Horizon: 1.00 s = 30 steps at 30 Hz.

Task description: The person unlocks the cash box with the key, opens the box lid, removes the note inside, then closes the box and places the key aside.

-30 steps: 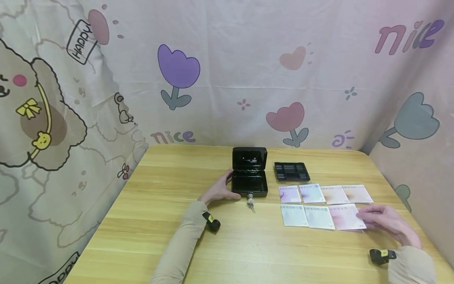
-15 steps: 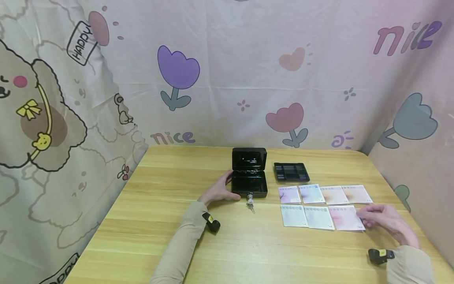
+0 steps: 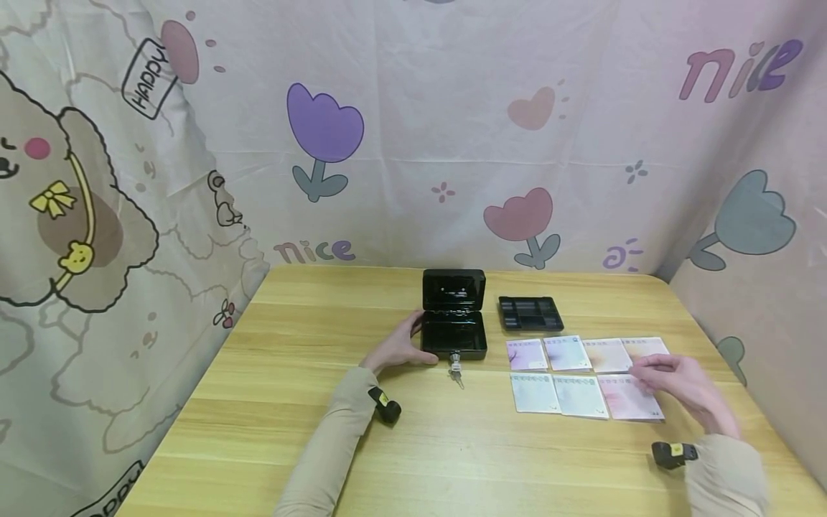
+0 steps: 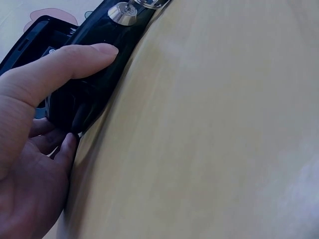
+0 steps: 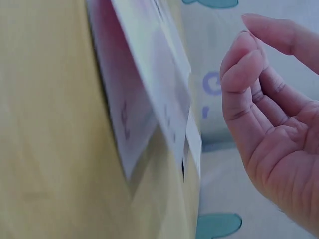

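Observation:
In the head view an open black cash box [image 3: 454,336] stands with its lid raised and keys [image 3: 456,375] in its front lock. My left hand [image 3: 400,345] grips its left front corner; the left wrist view has the thumb [image 4: 82,60] against the front wall and fingers around the side. My right hand [image 3: 678,384] hovers by a pink paper note [image 3: 627,399], loosely curled. Nothing shows between thumb and fingertips in the right wrist view, where a note's lifted edge [image 5: 149,64] lies apart from the hand [image 5: 271,104].
A black compartment tray [image 3: 531,314] lies right of the box. Several pastel paper notes form two rows, including a purple one [image 3: 526,355], a blue one [image 3: 567,353] and a pale green one [image 3: 581,397]. A printed cloth [image 3: 400,215] hangs behind the wooden table [image 3: 304,323].
My right hand has left the pink note's right edge and moved left and farther from me, over its upper right corner. My left hand and the cash box stay where they were.

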Each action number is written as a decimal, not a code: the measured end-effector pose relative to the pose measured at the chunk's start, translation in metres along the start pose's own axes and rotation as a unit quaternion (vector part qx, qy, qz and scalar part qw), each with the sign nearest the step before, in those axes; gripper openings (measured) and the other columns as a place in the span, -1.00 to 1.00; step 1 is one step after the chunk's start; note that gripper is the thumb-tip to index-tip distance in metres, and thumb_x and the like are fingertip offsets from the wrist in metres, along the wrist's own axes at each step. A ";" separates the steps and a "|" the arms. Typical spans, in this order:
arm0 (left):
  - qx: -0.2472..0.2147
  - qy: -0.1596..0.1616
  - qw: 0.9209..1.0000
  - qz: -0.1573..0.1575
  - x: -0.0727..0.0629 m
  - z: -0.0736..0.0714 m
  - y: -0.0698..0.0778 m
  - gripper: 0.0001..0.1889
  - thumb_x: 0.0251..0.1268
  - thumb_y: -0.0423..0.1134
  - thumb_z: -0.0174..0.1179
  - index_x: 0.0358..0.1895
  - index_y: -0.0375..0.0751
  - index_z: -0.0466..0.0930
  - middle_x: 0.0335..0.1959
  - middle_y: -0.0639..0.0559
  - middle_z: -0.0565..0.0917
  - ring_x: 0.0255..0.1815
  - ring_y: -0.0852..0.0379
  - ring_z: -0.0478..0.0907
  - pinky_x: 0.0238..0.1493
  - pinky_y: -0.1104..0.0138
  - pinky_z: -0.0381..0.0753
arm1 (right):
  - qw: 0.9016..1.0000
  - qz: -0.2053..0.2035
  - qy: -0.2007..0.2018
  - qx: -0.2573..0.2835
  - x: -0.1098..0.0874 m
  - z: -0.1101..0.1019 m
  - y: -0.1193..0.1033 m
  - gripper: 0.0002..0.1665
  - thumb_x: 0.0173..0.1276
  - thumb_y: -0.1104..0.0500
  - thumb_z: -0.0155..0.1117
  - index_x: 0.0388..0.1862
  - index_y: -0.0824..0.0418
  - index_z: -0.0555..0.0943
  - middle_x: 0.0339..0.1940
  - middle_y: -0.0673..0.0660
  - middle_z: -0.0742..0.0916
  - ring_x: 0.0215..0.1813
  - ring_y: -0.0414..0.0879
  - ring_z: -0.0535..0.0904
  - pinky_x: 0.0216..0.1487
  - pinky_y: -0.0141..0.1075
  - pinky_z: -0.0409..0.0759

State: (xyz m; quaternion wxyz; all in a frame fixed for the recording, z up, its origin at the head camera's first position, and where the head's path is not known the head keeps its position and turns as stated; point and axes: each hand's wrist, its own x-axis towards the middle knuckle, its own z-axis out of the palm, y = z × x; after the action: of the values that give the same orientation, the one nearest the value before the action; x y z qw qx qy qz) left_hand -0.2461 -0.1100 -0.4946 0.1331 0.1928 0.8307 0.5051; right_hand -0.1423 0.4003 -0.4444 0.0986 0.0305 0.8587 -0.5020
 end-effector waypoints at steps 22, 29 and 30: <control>-0.006 -0.001 1.000 -0.003 0.000 0.000 0.001 0.19 -0.05 -0.29 0.57 0.61 -0.36 -0.09 0.64 -0.31 0.03 0.62 -0.25 0.13 0.64 0.03 0.16 | 0.996 -0.080 -0.030 0.023 0.042 0.038 -0.043 -0.42 0.40 0.15 0.34 0.20 0.57 0.49 -0.16 -0.17 0.80 -0.13 -0.37 0.70 -0.03 -0.49 0.68; -0.005 -0.002 1.000 -0.005 0.000 -0.001 0.002 0.19 -0.05 -0.28 0.57 0.60 -0.36 -0.09 0.64 -0.31 0.03 0.62 -0.25 0.12 0.65 0.02 0.14 | 0.992 -0.119 -0.050 0.015 0.058 0.046 -0.054 -0.40 0.39 0.20 0.34 0.24 0.58 0.46 -0.08 -0.03 0.82 -0.08 -0.43 0.70 0.00 -0.62 0.63; -0.002 -0.002 1.000 -0.006 -0.001 -0.001 0.002 0.19 -0.05 -0.28 0.57 0.60 -0.36 -0.09 0.64 -0.31 0.04 0.62 -0.24 0.12 0.65 0.02 0.14 | 0.991 -0.124 -0.053 0.016 0.061 0.047 -0.056 -0.41 0.39 0.21 0.34 0.24 0.59 0.46 -0.08 -0.01 0.82 -0.09 -0.42 0.70 0.00 -0.63 0.62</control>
State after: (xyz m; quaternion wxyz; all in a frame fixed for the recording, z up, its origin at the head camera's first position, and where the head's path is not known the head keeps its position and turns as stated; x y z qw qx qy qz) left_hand -0.2455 -0.1099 -0.4927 0.1376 0.1888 0.8308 0.5053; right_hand -0.2034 0.3289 -0.4313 0.0806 -0.1011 0.8411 -0.5253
